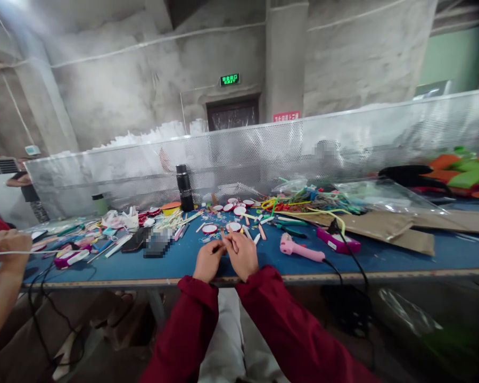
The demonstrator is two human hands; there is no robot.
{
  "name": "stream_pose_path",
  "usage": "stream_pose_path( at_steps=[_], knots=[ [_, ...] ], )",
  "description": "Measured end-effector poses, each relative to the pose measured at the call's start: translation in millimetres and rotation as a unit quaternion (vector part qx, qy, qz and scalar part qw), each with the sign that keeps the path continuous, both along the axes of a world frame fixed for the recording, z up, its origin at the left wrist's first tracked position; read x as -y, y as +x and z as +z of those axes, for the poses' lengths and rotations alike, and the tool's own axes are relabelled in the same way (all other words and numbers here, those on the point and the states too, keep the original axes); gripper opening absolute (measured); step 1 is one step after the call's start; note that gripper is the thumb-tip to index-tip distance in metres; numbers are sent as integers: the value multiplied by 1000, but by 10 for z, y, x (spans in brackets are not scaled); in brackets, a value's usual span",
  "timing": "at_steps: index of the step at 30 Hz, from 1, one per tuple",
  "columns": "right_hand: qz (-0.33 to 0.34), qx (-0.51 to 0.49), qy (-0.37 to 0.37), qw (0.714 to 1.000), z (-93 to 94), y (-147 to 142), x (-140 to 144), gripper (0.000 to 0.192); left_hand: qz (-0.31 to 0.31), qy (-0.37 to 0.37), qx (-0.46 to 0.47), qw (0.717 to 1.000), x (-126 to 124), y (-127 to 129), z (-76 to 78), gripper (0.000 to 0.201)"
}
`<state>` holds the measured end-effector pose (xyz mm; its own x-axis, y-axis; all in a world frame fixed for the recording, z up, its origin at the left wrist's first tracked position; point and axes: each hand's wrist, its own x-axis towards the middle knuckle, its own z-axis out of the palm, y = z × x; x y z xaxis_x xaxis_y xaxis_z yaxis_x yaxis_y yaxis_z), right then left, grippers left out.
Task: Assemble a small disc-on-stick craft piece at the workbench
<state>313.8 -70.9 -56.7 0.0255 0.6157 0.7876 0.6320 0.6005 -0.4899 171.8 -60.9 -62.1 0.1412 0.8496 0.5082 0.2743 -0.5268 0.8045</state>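
My left hand (pixel 208 259) and my right hand (pixel 242 254) meet over the near edge of a blue table (pixel 403 255), both in dark red sleeves. Between their fingertips they pinch a small thin stick-like piece (pixel 224 238); what it is I cannot make out. Just beyond the hands lie several round red-and-white discs (pixel 209 229) and loose wooden sticks (pixel 262 232). A pink glue gun (pixel 299 249) lies on the table to the right of my right hand, its black cord running off the front edge.
A black bottle (pixel 184 188) stands mid-table before a perforated metal screen (pixel 343 141). Coloured pipe cleaners (pixel 303 202), brown card (pixel 383 223) and a second pink tool (pixel 337 240) lie right. A co-worker's hand (pixel 8 244) holds a thin white stick at left.
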Motion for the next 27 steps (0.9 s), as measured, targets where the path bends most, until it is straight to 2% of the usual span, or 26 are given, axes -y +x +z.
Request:
stream_pose_path(
  at_steps=[4, 8, 10, 15, 20, 27],
  knots=[
    [-3, -3, -6, 1000, 6, 3, 5, 21, -16, 13, 8, 1000, -8, -7, -8, 17],
    [3, -11, -16, 1000, 21, -2, 6, 20, -49, -2, 60, 997, -12, 2, -19, 9],
    [6, -12, -20, 1000, 23, -2, 4, 19, -41, 5, 52, 998, -1, 6, -11, 7],
    [12, -27, -31, 999, 20, 4, -1, 17, -27, 20, 7, 999, 51, 3, 39, 26],
    [16, -28, -42, 999, 39, 0, 23, 15, -6, 17, -1, 1000, 62, 2, 50, 25],
    [30, -48, -44, 997, 35, 0, -22, 15, 25, 10, -44, 999, -5, 0, -16, 22]
  ],
)
